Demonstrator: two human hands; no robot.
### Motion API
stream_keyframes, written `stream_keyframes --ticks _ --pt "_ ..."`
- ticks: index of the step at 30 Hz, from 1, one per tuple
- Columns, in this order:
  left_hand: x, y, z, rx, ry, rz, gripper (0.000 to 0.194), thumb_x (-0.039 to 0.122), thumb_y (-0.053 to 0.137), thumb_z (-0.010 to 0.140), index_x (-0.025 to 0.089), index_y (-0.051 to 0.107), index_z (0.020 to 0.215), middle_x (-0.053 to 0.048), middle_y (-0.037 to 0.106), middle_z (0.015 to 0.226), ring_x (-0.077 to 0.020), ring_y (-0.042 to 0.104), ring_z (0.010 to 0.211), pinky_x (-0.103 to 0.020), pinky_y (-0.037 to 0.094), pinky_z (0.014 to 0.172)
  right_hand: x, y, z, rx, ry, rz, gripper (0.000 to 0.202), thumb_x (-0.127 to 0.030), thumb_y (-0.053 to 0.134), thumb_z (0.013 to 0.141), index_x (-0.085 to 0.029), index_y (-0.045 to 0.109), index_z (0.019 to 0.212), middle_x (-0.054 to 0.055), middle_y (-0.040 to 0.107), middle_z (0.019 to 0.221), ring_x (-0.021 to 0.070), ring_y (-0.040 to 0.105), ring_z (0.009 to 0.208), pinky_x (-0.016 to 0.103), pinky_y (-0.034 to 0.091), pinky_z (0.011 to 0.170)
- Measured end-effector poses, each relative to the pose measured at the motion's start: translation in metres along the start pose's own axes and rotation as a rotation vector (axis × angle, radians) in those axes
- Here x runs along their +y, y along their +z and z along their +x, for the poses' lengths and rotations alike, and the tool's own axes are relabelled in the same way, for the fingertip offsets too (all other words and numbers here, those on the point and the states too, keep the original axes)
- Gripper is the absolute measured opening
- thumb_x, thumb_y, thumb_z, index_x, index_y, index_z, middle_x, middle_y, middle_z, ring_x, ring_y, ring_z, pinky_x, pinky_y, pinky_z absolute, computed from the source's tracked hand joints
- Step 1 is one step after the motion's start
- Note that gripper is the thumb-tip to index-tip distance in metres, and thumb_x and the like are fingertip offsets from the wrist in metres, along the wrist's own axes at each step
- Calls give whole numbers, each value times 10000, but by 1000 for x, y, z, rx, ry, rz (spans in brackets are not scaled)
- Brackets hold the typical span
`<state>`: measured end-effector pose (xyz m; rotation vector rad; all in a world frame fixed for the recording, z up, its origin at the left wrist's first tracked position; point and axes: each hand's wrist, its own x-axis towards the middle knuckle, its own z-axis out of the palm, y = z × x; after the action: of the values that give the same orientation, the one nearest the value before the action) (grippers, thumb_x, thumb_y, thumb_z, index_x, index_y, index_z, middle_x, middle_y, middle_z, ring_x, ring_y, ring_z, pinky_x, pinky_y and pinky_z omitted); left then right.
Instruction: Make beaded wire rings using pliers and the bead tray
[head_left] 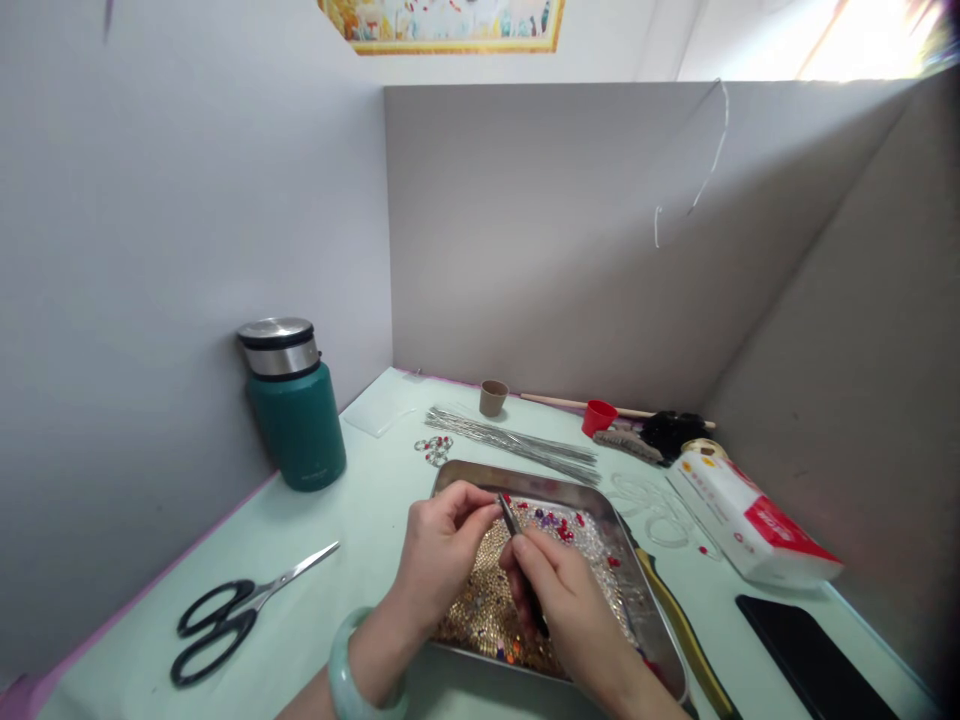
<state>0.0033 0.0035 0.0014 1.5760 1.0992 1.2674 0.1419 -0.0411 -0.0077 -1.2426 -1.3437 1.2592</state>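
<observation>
A metal tray holds many gold and clear beads, with some red and purple ones. Above its left part is my left hand, thumb and forefinger pinched on something too small to make out, with a pale green bangle at the wrist. My right hand is wrapped round a dark slim tool. The tool's tip meets the fingertips of my left hand over the tray. Small rings with red beads lie behind the tray's left corner.
Scissors and a green bottle stand or lie at left. Behind the tray are wires, a brown cup and a red cup. At right are a tissue pack, a black phone and a yellow-black handle.
</observation>
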Motion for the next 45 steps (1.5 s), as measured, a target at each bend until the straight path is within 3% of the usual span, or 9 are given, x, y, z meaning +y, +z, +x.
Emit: stream_keyframes --ticks 9,16,24,33,39,45 --pt "1 1 1 -51 -66 -151 153 302 635 772 159 652 822 -57 697 793 -191 635 765 -287 488 712 -2 0 4 -12 83 115 308 -464 490 848 -187 503 714 -48 467 569 94 452 456 188 329 386" --pt "8 1 3 -90 -182 -300 155 285 660 744 143 612 784 -38 660 750 -165 603 723 -306 507 715 -9 -2 3 -83 148 306 318 -483 543 823 -167 544 795 -5 569 659 116 549 544 223 416 486" --pt "1 1 2 -76 -95 -185 138 283 620 786 148 618 816 -54 673 782 -183 617 759 -296 494 710 -4 -1 2 -45 99 199 314 -473 495 855 -173 525 770 -37 486 612 95 470 492 196 344 427" --pt "-1 2 -1 -69 -10 -102 124 282 601 808 166 624 842 -50 685 814 -187 631 785 -285 485 727 1 -2 -1 46 -66 -123 354 -441 412 919 -185 505 692 -38 449 569 104 417 492 219 318 445" --pt "4 -1 5 -39 -199 -351 157 280 657 766 142 584 786 -24 656 721 -151 624 706 -289 520 703 -1 -3 2 -26 -31 -28 310 -426 442 907 -171 593 813 18 581 714 151 532 633 253 409 556" --pt "0 -4 7 -85 -340 -596 291 282 712 737 126 574 940 -84 691 837 -167 659 754 -295 536 704 -7 -2 1 -60 70 214 292 -407 477 891 -155 604 816 35 596 740 142 543 621 257 427 544"
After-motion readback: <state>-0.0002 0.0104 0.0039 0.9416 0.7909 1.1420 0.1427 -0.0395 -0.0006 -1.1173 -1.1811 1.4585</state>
